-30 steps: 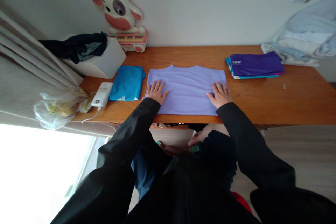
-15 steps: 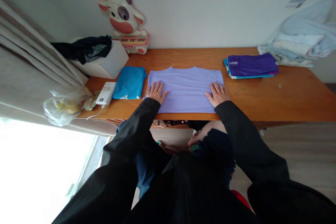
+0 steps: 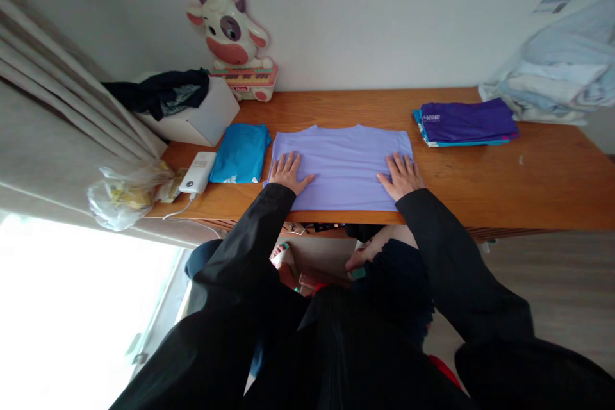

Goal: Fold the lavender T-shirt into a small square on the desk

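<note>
Both hands flat, fingers spread, pressing the lilac shirt [image 3: 342, 163]: left hand [image 3: 287, 172] at its left edge, right hand [image 3: 401, 175] at its right edge, gripping nothing. Shirt lies mid-bench, near hem along the near edge of the bench [image 3: 528, 186]. Folded blue shirt [image 3: 240, 153] just beside on the left; purple stack [image 3: 467, 122] far right, bare wood between.

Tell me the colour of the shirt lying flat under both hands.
Light purple, a plain lavender shirt, clearest in the head view.
</note>
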